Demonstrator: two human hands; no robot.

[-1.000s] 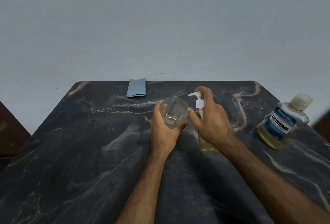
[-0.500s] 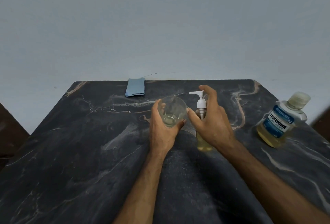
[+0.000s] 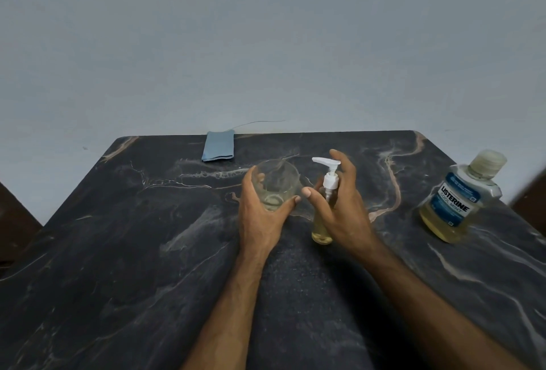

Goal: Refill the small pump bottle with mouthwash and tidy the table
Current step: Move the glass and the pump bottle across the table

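The light is dim, soft and even, with a cool grey-blue cast over the wall [image 3: 266, 44]. The dark marbled surface [image 3: 118, 251] shows a faint pale sheen near its middle but no hard glare. Shadows are weak and diffuse. Wide-angle distortion bows the surface's edges outward and tilts the mouthwash bottle [image 3: 458, 198] at the right. Detail is slightly soft and grainy throughout.
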